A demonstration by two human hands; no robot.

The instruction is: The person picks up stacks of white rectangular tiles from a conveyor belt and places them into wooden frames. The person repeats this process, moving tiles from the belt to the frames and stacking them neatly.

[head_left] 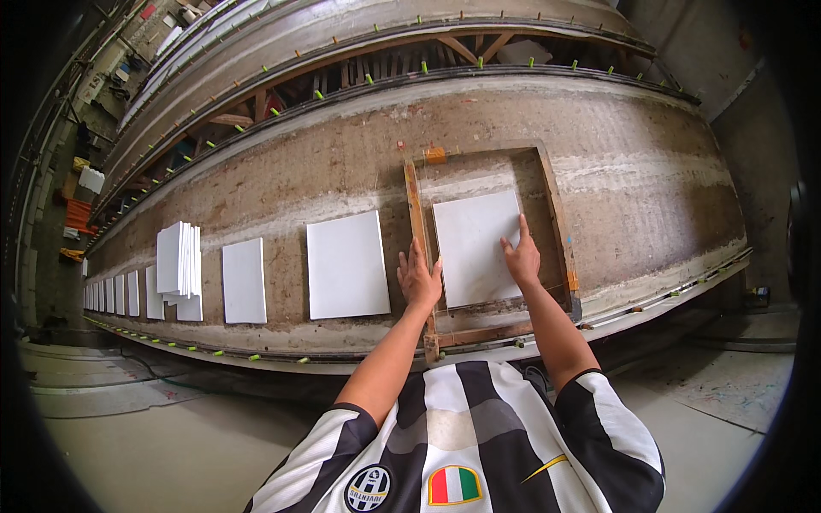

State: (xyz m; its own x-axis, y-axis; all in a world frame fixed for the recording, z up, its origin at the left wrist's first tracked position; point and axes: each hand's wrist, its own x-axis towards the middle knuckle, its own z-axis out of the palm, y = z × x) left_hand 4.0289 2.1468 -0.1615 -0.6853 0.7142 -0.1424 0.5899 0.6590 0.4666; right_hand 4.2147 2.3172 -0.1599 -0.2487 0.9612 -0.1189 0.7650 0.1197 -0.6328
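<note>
A white rectangular sheet [475, 256] lies on the long brown table [633, 171], inside a worn wooden frame [413, 198] patched with orange tape. I cannot tell whether a sheer mesh spans the frame. Flat along the sheet's left edge and the frame's left bar rests my left hand [419, 275], its fingers stretched and thumb apart. At the sheet's right edge, my right hand [522, 256] touches down with index finger and thumb spread. Neither hand grips anything. Just left of the frame lies another white sheet [348, 265].
More white sheets [245, 280] run in a row leftward along the table, with a stack of sheets [175, 259] on top of some. Small green pegs [274, 111] line the table's edges. Another long table [342, 38] stands beyond, and a grey wall [697, 60] rises at far right.
</note>
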